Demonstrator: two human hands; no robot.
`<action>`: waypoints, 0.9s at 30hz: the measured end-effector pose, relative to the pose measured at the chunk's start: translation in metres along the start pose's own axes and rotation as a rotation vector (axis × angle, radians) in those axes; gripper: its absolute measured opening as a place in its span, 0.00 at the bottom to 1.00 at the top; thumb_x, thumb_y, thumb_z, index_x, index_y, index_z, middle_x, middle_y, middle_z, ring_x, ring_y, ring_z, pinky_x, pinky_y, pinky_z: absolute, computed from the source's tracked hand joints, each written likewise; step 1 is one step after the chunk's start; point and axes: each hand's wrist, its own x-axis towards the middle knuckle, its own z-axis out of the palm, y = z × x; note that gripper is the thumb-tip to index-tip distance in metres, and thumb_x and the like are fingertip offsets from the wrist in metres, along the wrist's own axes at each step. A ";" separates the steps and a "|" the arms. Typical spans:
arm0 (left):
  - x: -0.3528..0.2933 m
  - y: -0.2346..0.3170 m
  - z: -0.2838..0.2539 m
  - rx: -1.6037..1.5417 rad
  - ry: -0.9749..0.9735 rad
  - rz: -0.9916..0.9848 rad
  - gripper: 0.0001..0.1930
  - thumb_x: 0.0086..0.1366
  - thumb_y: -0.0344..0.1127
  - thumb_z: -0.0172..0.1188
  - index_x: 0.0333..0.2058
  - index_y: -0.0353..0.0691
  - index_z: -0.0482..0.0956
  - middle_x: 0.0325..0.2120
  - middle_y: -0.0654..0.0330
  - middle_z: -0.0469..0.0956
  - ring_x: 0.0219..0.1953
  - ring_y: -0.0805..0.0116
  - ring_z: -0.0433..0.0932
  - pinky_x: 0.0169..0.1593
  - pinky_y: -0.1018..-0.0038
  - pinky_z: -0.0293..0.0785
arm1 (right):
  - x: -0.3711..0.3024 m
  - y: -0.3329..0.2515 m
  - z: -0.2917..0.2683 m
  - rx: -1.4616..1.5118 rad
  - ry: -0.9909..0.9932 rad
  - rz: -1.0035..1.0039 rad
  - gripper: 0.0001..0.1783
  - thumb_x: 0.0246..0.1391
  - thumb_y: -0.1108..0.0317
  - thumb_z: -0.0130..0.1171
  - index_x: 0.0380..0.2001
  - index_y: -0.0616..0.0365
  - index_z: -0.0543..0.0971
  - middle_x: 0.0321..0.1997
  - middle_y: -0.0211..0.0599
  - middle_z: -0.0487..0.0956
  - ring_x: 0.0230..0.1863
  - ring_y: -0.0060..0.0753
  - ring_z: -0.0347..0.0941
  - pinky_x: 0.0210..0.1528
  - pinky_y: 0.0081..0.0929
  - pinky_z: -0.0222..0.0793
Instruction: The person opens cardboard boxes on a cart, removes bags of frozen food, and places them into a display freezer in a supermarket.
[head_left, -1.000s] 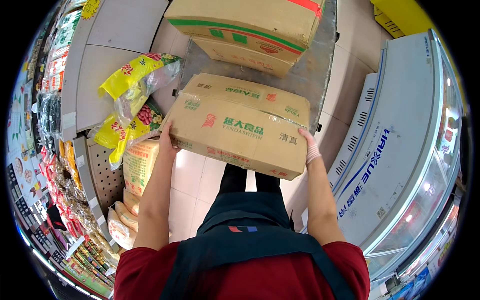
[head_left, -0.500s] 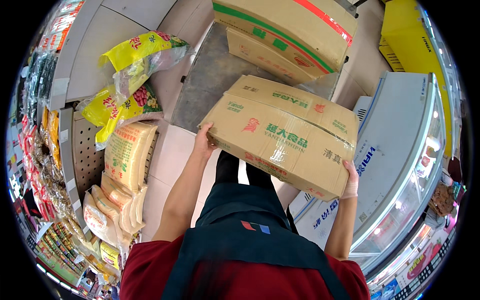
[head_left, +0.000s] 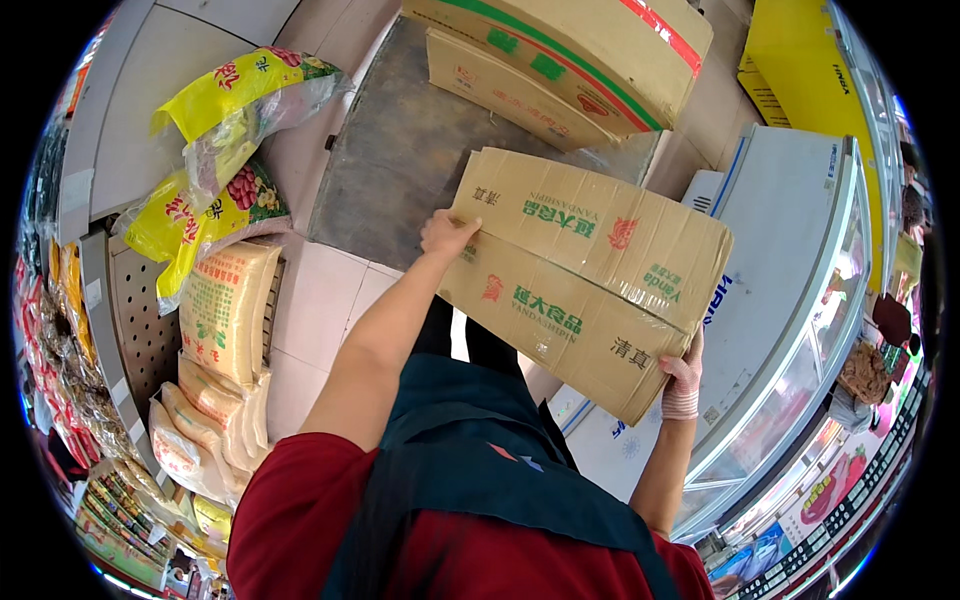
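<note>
A brown cardboard box (head_left: 560,270) with green and red print hangs before my body, tilted down at the right. Its broad face with the lengthwise flap seam faces up, and its side walls hardly show. My left hand (head_left: 450,236) is closed on the left end, near the seam. At the lower right corner my right hand (head_left: 684,380), with a pale band round the wrist, grips the box by its edge. What the fingers do underneath is hidden.
Beyond lies a dark flat platform (head_left: 375,165) with larger cardboard cartons (head_left: 570,55). Chest freezers (head_left: 770,250) stand at the right. On the left are yellow plastic bags (head_left: 210,100), stacked sacks (head_left: 225,310) and shelves of packaged goods (head_left: 75,350).
My left hand has shifted from the near left corner up to the left end by the seam. The box has tipped, so its near side wall no longer shows.
</note>
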 end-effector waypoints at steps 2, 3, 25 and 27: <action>0.003 0.002 0.007 0.158 0.265 -0.033 0.41 0.46 0.63 0.69 0.52 0.39 0.72 0.46 0.47 0.77 0.48 0.55 0.76 0.53 0.63 0.71 | 0.003 0.003 -0.006 -0.007 -0.039 -0.028 0.56 0.27 0.74 0.56 0.68 0.58 0.52 0.59 0.42 0.69 0.58 0.40 0.66 0.59 0.29 0.62; 0.005 0.002 0.006 0.018 0.202 -0.014 0.40 0.47 0.63 0.69 0.51 0.40 0.72 0.44 0.49 0.77 0.45 0.57 0.77 0.51 0.64 0.72 | 0.007 0.005 -0.010 0.010 0.003 0.000 0.56 0.27 0.74 0.55 0.68 0.59 0.52 0.59 0.42 0.69 0.58 0.40 0.66 0.60 0.30 0.62; 0.025 0.015 -0.077 -1.166 -0.202 -0.171 0.20 0.68 0.43 0.47 0.47 0.32 0.74 0.41 0.55 0.78 0.45 0.63 0.76 0.50 0.67 0.72 | 0.227 0.146 0.015 -0.790 0.187 0.339 0.44 0.46 0.48 0.64 0.64 0.54 0.62 0.67 0.44 0.61 0.62 0.44 0.62 0.61 0.36 0.60; 0.029 0.006 -0.074 -1.125 -0.252 -0.151 0.18 0.67 0.40 0.51 0.47 0.32 0.74 0.42 0.55 0.78 0.44 0.65 0.76 0.49 0.70 0.72 | 0.216 0.132 0.038 -1.053 0.213 -0.043 0.35 0.46 0.55 0.64 0.57 0.56 0.69 0.57 0.49 0.71 0.55 0.46 0.68 0.57 0.38 0.64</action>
